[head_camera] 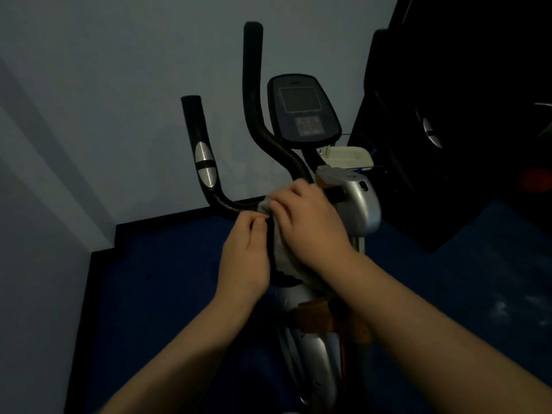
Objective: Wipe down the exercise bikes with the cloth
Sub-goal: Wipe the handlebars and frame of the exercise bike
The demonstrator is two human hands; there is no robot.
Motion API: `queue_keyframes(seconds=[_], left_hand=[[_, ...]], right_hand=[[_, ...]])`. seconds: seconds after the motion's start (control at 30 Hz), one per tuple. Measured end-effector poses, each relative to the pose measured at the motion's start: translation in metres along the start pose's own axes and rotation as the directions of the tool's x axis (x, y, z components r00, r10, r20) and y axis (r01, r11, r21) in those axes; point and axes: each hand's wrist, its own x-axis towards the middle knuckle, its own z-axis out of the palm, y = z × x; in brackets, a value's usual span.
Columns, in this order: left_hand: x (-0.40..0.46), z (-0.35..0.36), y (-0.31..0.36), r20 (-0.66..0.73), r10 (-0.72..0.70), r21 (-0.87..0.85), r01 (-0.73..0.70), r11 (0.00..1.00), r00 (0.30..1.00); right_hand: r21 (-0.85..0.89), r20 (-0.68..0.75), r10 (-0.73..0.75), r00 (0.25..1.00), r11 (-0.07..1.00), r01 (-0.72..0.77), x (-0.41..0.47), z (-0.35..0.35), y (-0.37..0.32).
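Head view, dim room.

Exercise bike (355, 204): centre of scene, silver body, black handlebars; stands on the blue floor (179, 294) close to the far wall (119, 100).

Left handlebar (200, 156): black, rises up and to the left, with a silver oval sensor plate on its grip; its lower bend runs right toward the hands.

Inner handlebar (254, 85): taller black bar, curving down to the stem beside the console.

Console (301, 109): dark oval panel with a square screen and a keypad below it, mounted right of the tall bar.

Cloth (280, 252): pale grey, draped over the horizontal bar at the centre of the bike, hanging down toward the near side between the two hands.

Left hand (245, 255): fingers curled, thumb and forefinger pinching the left edge of the cloth just beside the bar.

Right hand (310, 222): laid over the cloth from the right, fingers bent down over it, gripping cloth and bar together; touches the left hand's fingertips.

White container (346, 156): pale boxy item behind the bike stem, right of the console base; details too dim to tell.

Second machine (433, 132): dark frame at far right, with a silver sensor plate visible.
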Motion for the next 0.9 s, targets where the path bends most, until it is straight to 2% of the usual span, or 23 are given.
queue_keyframes(seconds=[0.07, 0.17, 0.23, 0.33, 0.4, 0.5, 0.6, 0.67, 0.73, 0.83, 0.9], left_hand=[[0.0, -0.002, 0.001, 0.001, 0.009, 0.08, -0.009, 0.997, 1.0], [0.001, -0.004, 0.0, 0.021, 0.045, 0.093, -0.047, 0.995, 0.999], [0.001, -0.002, -0.001, 0.012, 0.057, 0.082, -0.058, 0.995, 0.998], [-0.001, 0.0, 0.003, -0.004, 0.088, 0.087, -0.087, 0.992, 0.996], [-0.002, 0.0, 0.003, -0.01, 0.096, 0.082, -0.095, 0.992, 0.995], [-0.003, 0.0, 0.002, -0.01, 0.087, 0.062, -0.086, 0.994, 0.996], [-0.003, 0.0, 0.001, -0.006, 0.075, 0.042, -0.074, 0.996, 0.997], [-0.002, 0.0, 0.001, -0.004, 0.066, 0.038, -0.066, 0.997, 0.998], [-0.001, 0.001, 0.002, -0.007, 0.063, 0.011, -0.063, 0.998, 0.998], [-0.001, 0.003, 0.002, -0.038, 0.049, -0.025, -0.05, 0.998, 0.998], [-0.002, 0.005, 0.002, -0.052, 0.031, -0.055, -0.034, 0.998, 0.998]], right_hand=[[0.05, 0.066, 0.077, 0.995, 0.996, -0.08, -0.005, 0.006, 0.003], [0.203, 0.011, 0.166, 0.986, 0.965, -0.165, -0.04, 0.002, 0.007], [0.168, 0.012, 0.193, 0.981, 0.967, -0.192, -0.047, 0.001, 0.005], [-0.017, 0.065, 0.202, 0.977, 0.979, -0.202, -0.02, 0.006, 0.003], [-0.051, 0.037, 0.196, 0.98, 0.98, -0.194, -0.011, 0.009, 0.002], [0.1, -0.09, 0.257, 0.962, 0.963, -0.248, -0.038, 0.013, 0.0], [0.292, -0.073, 0.376, 0.924, 0.894, -0.341, -0.066, 0.01, -0.006], [0.24, -0.021, 0.395, 0.919, 0.894, -0.379, -0.055, 0.01, -0.002], [0.15, -0.024, 0.355, 0.935, 0.925, -0.348, -0.04, 0.011, 0.002], [0.251, -0.139, 0.384, 0.913, 0.905, -0.343, -0.047, 0.021, -0.001], [0.364, -0.139, 0.467, 0.873, 0.844, -0.393, -0.065, 0.028, -0.007]])
